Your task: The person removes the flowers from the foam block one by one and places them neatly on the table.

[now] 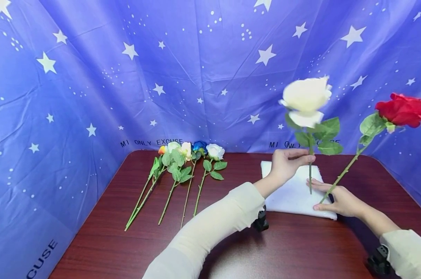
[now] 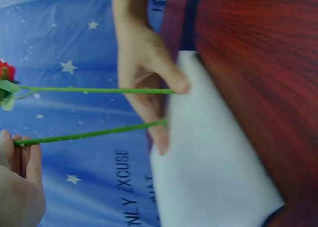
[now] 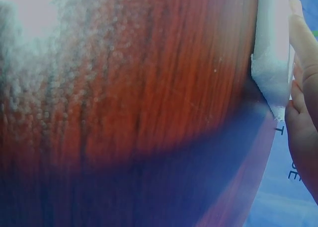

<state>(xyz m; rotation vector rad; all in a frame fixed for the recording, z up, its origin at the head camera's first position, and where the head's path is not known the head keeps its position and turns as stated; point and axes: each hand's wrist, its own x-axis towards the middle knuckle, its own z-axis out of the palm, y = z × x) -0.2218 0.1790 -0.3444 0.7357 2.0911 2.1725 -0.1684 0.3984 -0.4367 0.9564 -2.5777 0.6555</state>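
Note:
My left hand (image 1: pixel 285 166) pinches the green stem of a white rose (image 1: pixel 306 97), held upright above a white foam block (image 1: pixel 290 199). The stem's lower end hangs over the foam; in the left wrist view its tip looks near the surface, but contact is unclear. A red rose (image 1: pixel 403 110) stands in the block, tilted to the right. My right hand (image 1: pixel 344 201) rests on the block's right part, thumb and fingers spread around the foot of the red rose's stem. In the right wrist view, the right hand (image 3: pixel 303 132) lies against the foam block (image 3: pixel 273 48).
On the left of the dark red wooden table (image 1: pixel 126 255) lie several roses, among them a blue rose (image 1: pixel 200 146), another white rose (image 1: pixel 215 151) and an orange one (image 1: pixel 162 150). A blue star-printed cloth (image 1: pixel 196 77) hangs behind the table and along its sides.

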